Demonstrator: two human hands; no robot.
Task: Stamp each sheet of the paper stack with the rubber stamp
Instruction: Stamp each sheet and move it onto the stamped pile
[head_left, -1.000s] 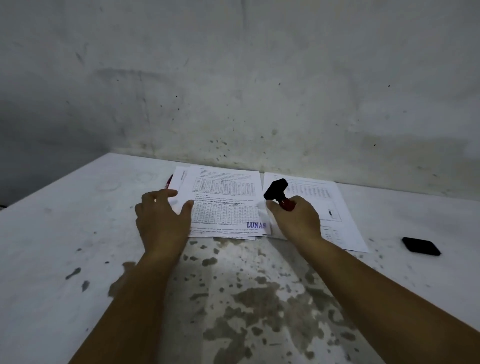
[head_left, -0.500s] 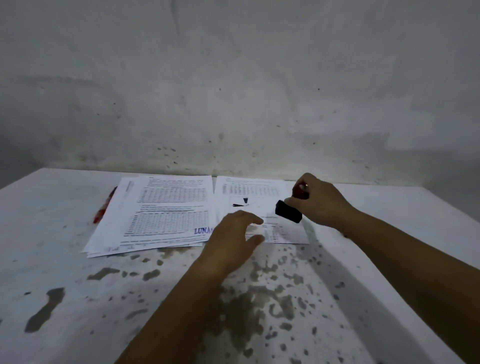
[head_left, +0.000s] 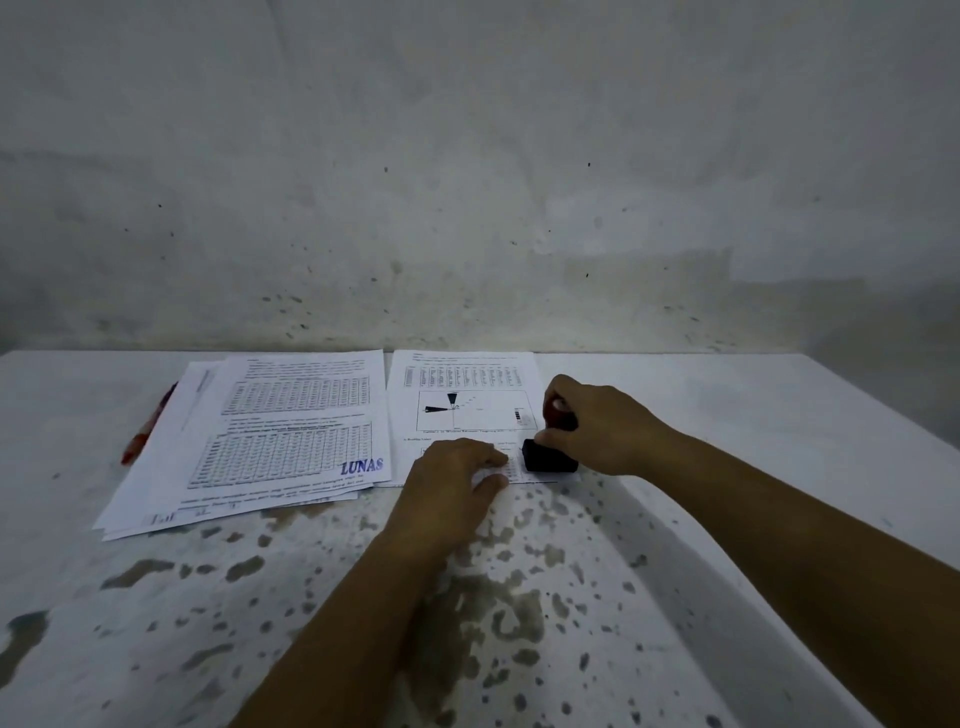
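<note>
Two groups of printed sheets lie side by side at the back of the white table (head_left: 156, 623). The left pile (head_left: 291, 431) carries a blue "LUNAS" mark (head_left: 362, 466) at its lower right corner. On the right sheet (head_left: 462, 395), which shows a table and a chart, my left hand (head_left: 452, 480) rests flat over the lower part. My right hand (head_left: 597, 423) grips the red handle of the rubber stamp (head_left: 549, 456), whose black base sits down on that sheet's lower right corner.
A red object (head_left: 148, 431) sticks out from under the left pile's far left edge. A stained wall runs along the back of the table. The table's paint is flaked and spotted in front of the papers.
My left hand left the left pile and came to rest on the right sheet. My right hand swung the stamp over and lowered it onto that sheet's lower right corner.
</note>
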